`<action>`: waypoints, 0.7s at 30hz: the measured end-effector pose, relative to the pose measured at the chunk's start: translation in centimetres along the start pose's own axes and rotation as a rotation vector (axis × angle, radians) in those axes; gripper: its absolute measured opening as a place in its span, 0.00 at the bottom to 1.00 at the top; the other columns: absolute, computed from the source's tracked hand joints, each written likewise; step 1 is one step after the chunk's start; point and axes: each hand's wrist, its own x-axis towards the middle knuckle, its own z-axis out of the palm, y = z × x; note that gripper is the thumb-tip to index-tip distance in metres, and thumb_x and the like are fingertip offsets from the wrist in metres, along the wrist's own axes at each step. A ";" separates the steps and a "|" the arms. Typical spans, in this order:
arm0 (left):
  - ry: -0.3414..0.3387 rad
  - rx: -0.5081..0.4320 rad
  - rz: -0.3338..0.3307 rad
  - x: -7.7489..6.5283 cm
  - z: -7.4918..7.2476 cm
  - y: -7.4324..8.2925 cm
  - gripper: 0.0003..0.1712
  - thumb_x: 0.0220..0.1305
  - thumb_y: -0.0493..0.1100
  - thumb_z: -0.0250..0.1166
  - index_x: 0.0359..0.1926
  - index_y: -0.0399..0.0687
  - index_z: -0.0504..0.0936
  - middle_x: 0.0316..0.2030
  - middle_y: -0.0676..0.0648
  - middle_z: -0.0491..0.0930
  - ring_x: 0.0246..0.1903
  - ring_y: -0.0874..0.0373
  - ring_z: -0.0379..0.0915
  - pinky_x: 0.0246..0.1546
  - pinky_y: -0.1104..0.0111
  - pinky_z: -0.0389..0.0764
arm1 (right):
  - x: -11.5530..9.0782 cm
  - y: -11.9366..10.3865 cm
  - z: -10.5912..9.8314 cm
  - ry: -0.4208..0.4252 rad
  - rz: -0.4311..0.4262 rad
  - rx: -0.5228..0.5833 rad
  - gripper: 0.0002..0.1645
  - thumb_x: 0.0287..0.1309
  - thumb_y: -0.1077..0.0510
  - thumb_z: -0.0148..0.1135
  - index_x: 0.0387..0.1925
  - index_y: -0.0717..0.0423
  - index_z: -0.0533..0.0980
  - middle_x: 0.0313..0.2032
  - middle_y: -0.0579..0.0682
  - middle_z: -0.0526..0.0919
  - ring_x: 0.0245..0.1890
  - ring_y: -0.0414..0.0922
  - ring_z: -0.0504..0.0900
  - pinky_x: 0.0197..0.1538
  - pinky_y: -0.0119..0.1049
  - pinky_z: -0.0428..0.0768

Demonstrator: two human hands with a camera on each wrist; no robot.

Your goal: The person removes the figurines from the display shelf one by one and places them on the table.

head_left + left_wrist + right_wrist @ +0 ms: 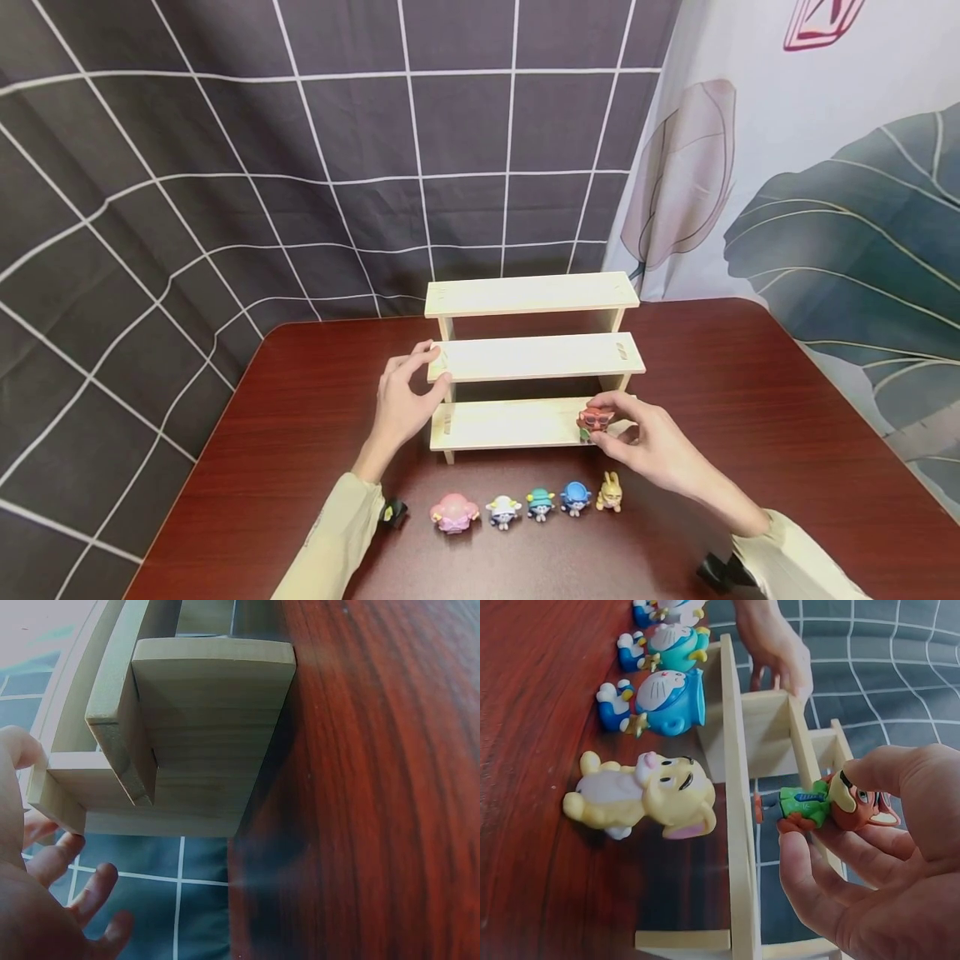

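Observation:
A three-tier wooden shelf (536, 357) stands on the table in the head view. My left hand (405, 400) grips the left end of its middle board, thumb at the front edge, with the other fingers spread loosely behind, as the left wrist view shows. Over the right end of the lowest board (502, 423), my right hand (652, 446) pinches a small fox figurine (810, 801) between thumb and fingers. The fox has an orange-red head, a green shirt and a blue tie. It is upright, its feet close over the board.
In front of the shelf, figurines stand in a row: a pink one (454, 513), a white one (504, 512), a teal one (540, 504), a blue one (575, 498) and a yellow rabbit (610, 492). A dark checked curtain (360, 125) hangs behind the red-brown table (300, 400).

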 end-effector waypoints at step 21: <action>-0.007 -0.004 -0.003 0.0 0.0 0.0 0.23 0.56 0.42 0.73 0.55 0.45 0.86 0.59 0.46 0.80 0.49 0.48 0.71 0.47 0.50 0.70 | -3.6 0.5 -1.9 0.024 -0.006 0.031 0.27 0.47 0.77 0.71 0.50 0.58 0.77 0.38 0.49 0.86 0.33 0.42 0.86 0.36 0.27 0.80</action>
